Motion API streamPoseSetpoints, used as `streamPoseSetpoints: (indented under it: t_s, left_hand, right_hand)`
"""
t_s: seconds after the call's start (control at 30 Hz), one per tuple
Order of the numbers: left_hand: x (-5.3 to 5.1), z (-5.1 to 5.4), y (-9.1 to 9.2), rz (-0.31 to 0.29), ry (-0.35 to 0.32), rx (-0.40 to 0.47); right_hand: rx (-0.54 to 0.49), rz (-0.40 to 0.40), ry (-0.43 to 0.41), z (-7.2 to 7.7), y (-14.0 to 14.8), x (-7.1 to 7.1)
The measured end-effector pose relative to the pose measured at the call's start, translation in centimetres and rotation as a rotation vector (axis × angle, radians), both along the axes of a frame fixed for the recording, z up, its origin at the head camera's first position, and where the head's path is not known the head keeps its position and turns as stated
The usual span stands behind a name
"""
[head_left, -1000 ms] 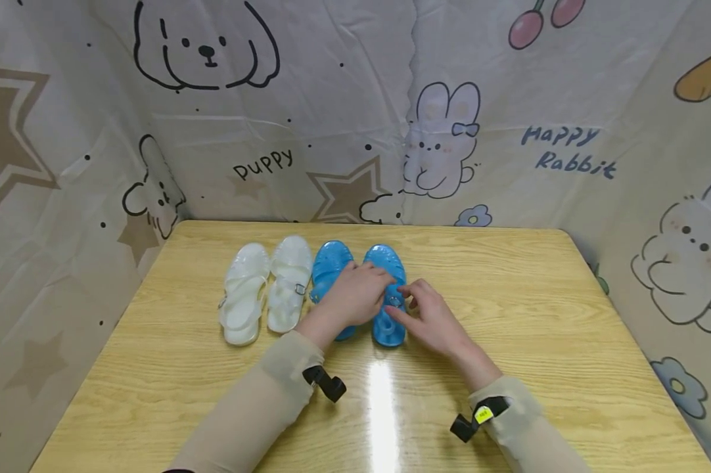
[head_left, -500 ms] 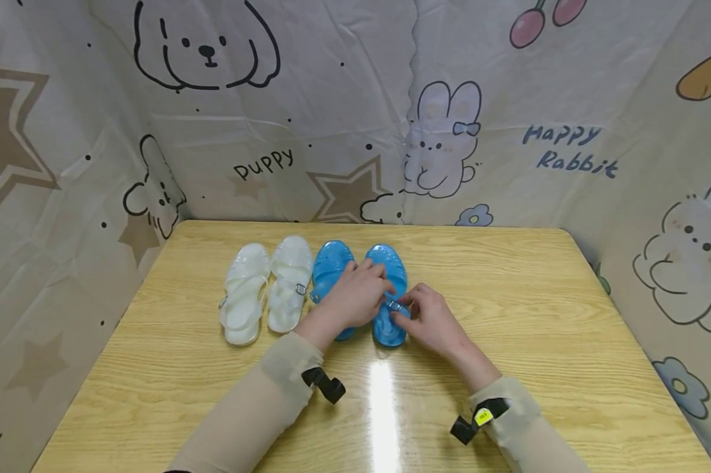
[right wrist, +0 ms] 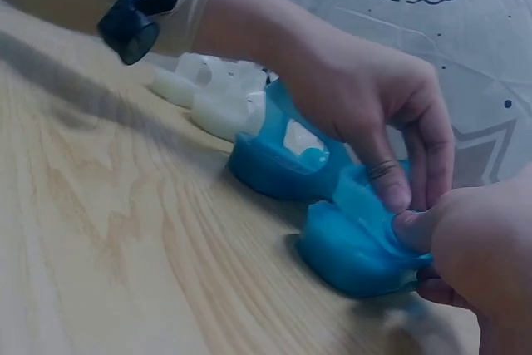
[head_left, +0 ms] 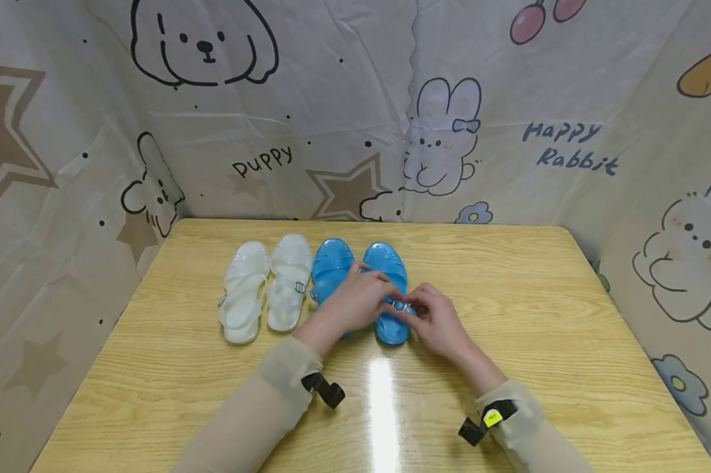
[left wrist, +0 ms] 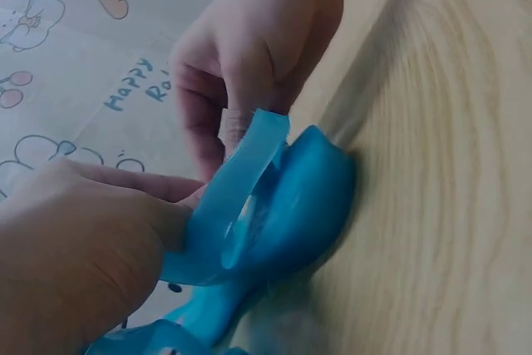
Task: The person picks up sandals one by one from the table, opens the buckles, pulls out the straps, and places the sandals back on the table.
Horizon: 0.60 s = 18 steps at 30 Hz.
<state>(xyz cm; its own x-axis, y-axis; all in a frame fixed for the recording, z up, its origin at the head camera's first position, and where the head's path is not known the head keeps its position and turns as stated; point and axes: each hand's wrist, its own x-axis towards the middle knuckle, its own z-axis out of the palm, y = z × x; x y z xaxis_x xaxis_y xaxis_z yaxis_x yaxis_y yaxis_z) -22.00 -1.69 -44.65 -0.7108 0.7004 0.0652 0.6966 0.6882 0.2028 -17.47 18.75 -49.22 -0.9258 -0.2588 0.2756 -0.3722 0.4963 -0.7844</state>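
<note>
Toe end away from me, a blue jelly sandal [head_left: 392,332] lies on the table under both hands. My left hand [head_left: 358,299] reaches over its mate, the other blue sandal [head_left: 333,253], and pinches the first sandal's ankle strap [left wrist: 237,189] from the left. From the right, my right hand [head_left: 441,322] pinches the strap end beside a small silver buckle [head_left: 399,305]. Thumbs and fingertips of the two hands nearly meet there, as the right wrist view shows. How the strap passes through the buckle is hidden by the fingers.
To the left stand two translucent white sandals [head_left: 244,295], side by side, with silver buckles. All the sandals rest on a wood-grain table [head_left: 497,276]. Behind it hangs a cartoon-printed cloth [head_left: 344,118], which also lines both sides.
My right hand has gone from spread fingers near the buckle to pinching the strap end. My left fingers have come down and right onto the strap. The sandals stay nearly in place.
</note>
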Motion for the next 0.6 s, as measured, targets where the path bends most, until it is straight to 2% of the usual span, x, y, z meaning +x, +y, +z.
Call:
streamPoseSetpoints:
  t_s: [0.2, 0.47, 0.6]
  left_hand:
    - [0.2, -0.1, 0.6, 0.0, -0.009, 0.017]
    - [0.3, -0.6, 0.3, -0.023, 0.017, 0.045]
    - [0.1, -0.9, 0.0, -0.031, -0.008, 0.074]
  right_hand:
    - [-0.005, -0.029, -0.091, 0.5, 0.4, 0.0]
    - [-0.125, -0.003, -0.307, 0.9, 1.3, -0.5]
    - [-0.167, 0.013, -0.416, 1.3, 1.6, -0.5]
